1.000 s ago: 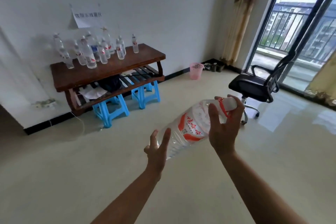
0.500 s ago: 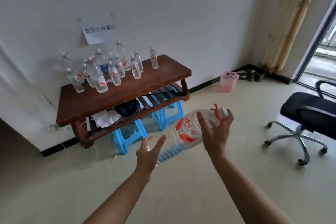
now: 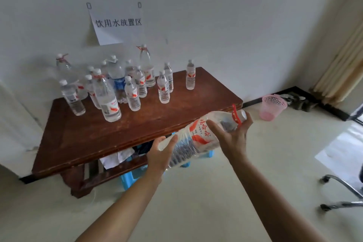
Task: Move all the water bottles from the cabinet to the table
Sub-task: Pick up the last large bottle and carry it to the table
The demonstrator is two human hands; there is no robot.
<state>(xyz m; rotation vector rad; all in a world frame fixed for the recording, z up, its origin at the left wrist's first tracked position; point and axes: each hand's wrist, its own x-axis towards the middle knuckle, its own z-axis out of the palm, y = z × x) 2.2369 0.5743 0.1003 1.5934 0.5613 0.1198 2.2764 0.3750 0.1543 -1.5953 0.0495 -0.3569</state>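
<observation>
I carry a large clear water bottle (image 3: 198, 135) with a red and white label and a red handle strap, tilted with its cap up to the right. My right hand (image 3: 231, 137) grips it near the neck. My left hand (image 3: 160, 155) cups its base from below. The bottle hangs just off the front right edge of a dark wooden table (image 3: 110, 133). Several small and large water bottles (image 3: 110, 92) stand upright at the table's back left, near the wall. No cabinet is in view.
A paper sign (image 3: 117, 25) is taped to the white wall above the table. Blue stools (image 3: 129, 178) and clutter sit under the table. A pink basket (image 3: 272, 107) stands on the floor at right, a curtain (image 3: 341, 65) beyond it, and chair legs (image 3: 343, 192) at far right.
I have walked toward the table, which now fills the view much closer. Both hands kept the big bottle in the same tilted hold, and it now reaches the table's front edge.
</observation>
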